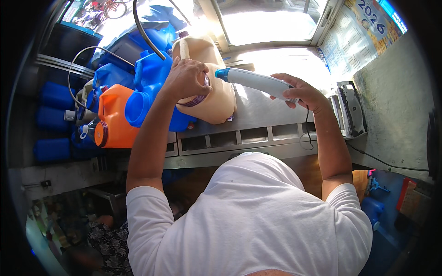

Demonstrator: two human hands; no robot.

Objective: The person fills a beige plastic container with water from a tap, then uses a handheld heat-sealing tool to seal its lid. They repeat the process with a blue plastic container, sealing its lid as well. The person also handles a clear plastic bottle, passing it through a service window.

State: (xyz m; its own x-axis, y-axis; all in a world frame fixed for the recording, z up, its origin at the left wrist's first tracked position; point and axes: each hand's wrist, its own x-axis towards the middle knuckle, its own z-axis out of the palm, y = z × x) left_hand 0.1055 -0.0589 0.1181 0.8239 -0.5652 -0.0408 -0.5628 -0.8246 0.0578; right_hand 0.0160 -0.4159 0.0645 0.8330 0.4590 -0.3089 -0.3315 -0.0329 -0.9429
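Note:
My left hand (186, 80) curls over the capped mouth of a large beige plastic water jug (217, 103), fingers and thumb around it. A band with purple print (198, 100) shows at that mouth, partly covered by the hand. In my right hand (301, 93) is a slim white heat gun (258, 81) with a blue tip and a cord at its rear end. Its tip points left at the jug's mouth, a short gap away. Beside the beige jug, on its left, stand an open-mouthed blue jug (138, 108) and an orange jug (117, 115) with a red cap.
The jugs stand on a metal counter (258, 112) with slots along its front. A grey hose (146, 34) arches over them. More blue jugs (53, 120) are stacked at far left. A window (271, 27) lies ahead, and a wall with a calendar (352, 41) at right. Another person (108, 244) is at lower left.

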